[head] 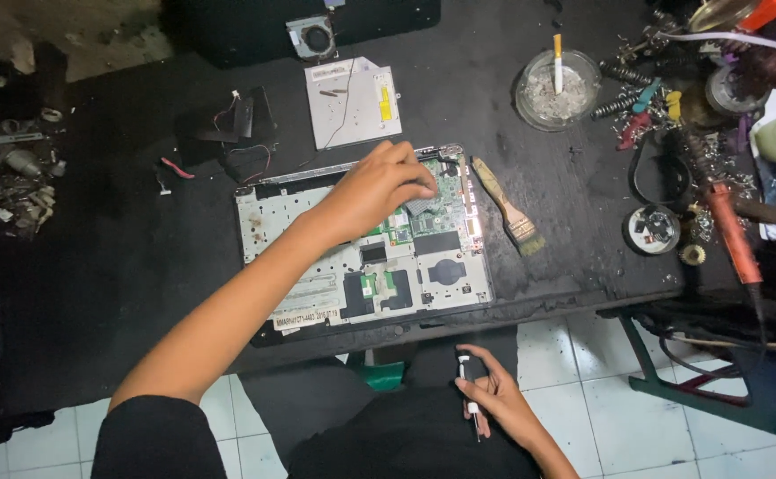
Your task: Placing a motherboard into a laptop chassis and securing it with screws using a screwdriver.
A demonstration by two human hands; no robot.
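Head view: left hand (379, 186) pinches laptop board (432, 208), right hand (494, 399) grips screwdriver (469, 399); ashtray (556, 89) holds cigarette (558, 62).

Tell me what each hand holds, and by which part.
Right hand grips a small screwdriver around its white handle. Left hand rests fingertips on the opened laptop, holding nothing visible.

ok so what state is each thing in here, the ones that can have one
laptop: opened up, circuit board bare
left hand: fingers pressed down on the circuit board
right hand: closed round a small screwdriver, held low over the lap
disc drive: out of the laptop, lying flat on the table
fan: removed, lying loose
ashtray: full of ash, cigarette standing in it
brush: lying flat, untouched
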